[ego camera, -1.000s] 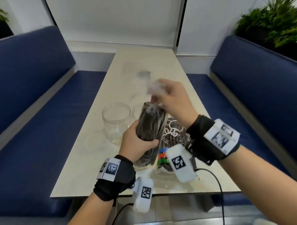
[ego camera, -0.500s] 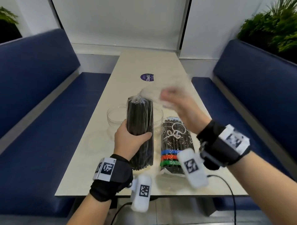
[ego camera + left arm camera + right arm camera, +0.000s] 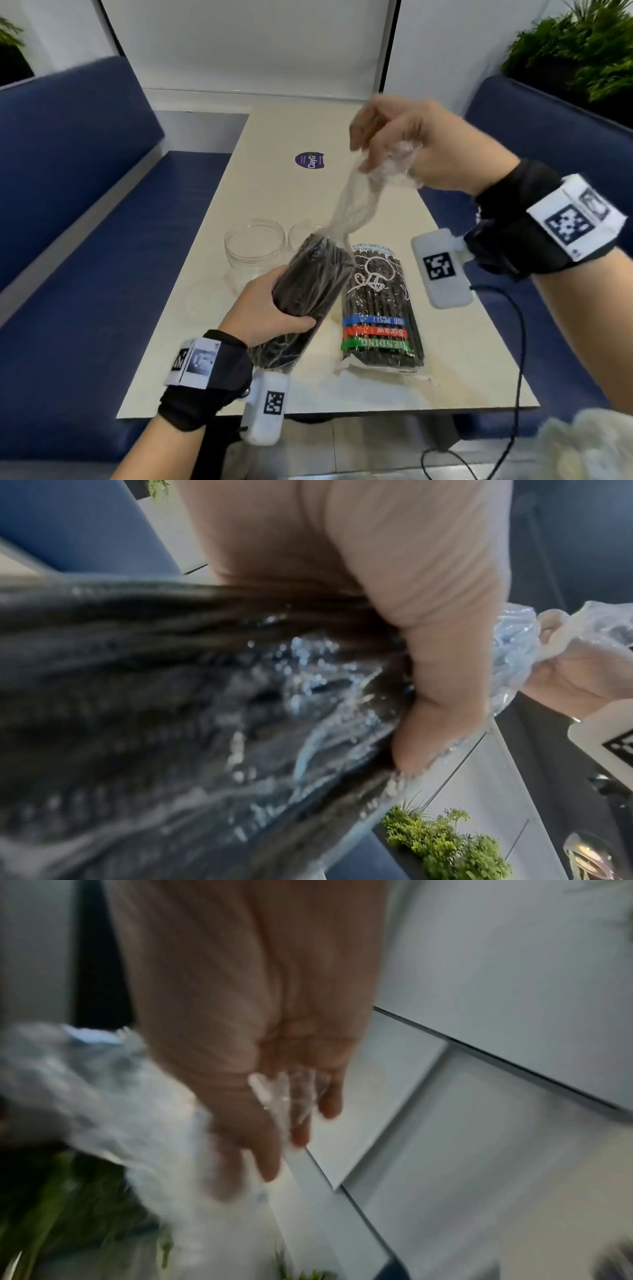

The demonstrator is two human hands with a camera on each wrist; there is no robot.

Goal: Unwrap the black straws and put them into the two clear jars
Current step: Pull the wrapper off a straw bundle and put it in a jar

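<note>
My left hand (image 3: 274, 308) grips a bundle of black straws (image 3: 308, 294) in clear wrap, tilted with its top toward the far right above the table. My right hand (image 3: 404, 150) is raised above it and grips the loose clear wrapper (image 3: 356, 202), which stretches down to the bundle's top end. The left wrist view has the left hand (image 3: 428, 642) curled round the straw bundle (image 3: 171, 710). In the right wrist view, blurred, crumpled wrapper (image 3: 113, 1096) sits in the right hand (image 3: 257, 1096). Two clear jars (image 3: 254, 247) (image 3: 305, 231) stand open behind the bundle, the right one partly hidden.
A second, printed pack of black straws (image 3: 378, 308) lies flat on the beige table (image 3: 274, 192), right of the held bundle. A purple sticker (image 3: 310, 160) marks the far middle. Blue benches (image 3: 78, 240) flank the table; a plant (image 3: 579, 54) stands far right.
The right hand has pulled the clear wrapper up and to the right, stretching it off the bundle's top. The left hand has tilted the bundle from upright toward the right.
</note>
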